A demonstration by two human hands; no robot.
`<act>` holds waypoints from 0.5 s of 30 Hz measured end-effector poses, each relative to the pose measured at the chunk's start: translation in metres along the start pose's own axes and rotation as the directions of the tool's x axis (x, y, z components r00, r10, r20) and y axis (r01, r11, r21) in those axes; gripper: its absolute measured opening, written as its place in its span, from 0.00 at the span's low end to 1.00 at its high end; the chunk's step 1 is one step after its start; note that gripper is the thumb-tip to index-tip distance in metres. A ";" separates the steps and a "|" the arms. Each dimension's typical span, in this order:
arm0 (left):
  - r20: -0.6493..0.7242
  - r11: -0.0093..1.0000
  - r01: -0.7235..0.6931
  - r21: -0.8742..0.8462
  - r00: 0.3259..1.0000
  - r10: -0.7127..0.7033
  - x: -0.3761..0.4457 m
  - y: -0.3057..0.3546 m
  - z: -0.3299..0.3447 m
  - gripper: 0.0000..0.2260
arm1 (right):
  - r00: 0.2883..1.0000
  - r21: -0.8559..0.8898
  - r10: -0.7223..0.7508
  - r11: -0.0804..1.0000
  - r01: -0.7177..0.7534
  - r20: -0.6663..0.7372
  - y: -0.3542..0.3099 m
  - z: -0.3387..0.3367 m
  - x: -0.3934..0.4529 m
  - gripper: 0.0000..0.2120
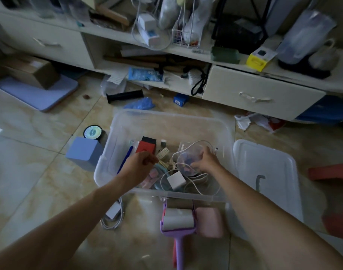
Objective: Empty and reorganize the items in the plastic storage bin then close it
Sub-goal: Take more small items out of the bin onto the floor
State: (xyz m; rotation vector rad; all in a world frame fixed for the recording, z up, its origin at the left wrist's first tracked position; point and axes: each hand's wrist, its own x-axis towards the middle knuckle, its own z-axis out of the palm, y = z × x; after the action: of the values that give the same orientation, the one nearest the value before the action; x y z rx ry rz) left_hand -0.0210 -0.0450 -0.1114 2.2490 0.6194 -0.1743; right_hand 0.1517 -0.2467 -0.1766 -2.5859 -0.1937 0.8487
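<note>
Sitting open at frame centre on the tiled floor, the plastic storage bin still holds clutter. The right hand grasps a clear round container inside; the left hand hovers clenched, seemingly empty. The lid lies right of the bin.

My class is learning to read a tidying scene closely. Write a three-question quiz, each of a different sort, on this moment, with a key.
1. True or false: the bin lid is already on the storage bin.
2. Multiple choice: the right hand grips A) the lint roller, B) the clear round container, C) the red and black box.
3. Fill in: the purple lint roller lies on the ____, outside the bin.

Key
1. False: the lid lies on the floor beside the bin.
2. B: the clear round container.
3. Floor, beside a pink case.
</note>
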 end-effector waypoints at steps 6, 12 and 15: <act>0.078 0.994 0.048 -0.098 0.996 -0.040 -0.038 0.004 -0.022 0.13 | 0.967 -0.139 -0.196 0.975 0.174 -0.163 -0.017 -0.004 -0.050 0.36; 0.285 0.839 0.297 -0.456 0.942 -0.179 -0.090 0.033 -0.048 0.08 | 0.794 -0.271 -0.542 0.836 0.477 -0.275 -0.038 -0.023 -0.144 0.31; 0.398 0.752 0.390 -0.531 0.898 -0.185 -0.116 0.048 -0.054 0.10 | 0.821 -0.270 -0.535 0.836 0.478 -0.201 -0.045 -0.024 -0.183 0.33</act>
State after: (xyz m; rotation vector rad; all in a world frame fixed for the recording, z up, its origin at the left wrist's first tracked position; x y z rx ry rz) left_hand -0.1023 -0.0770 -0.0066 1.4515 0.7241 -0.4315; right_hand 0.0187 -0.2606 -0.0416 -2.5986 -0.8932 0.2844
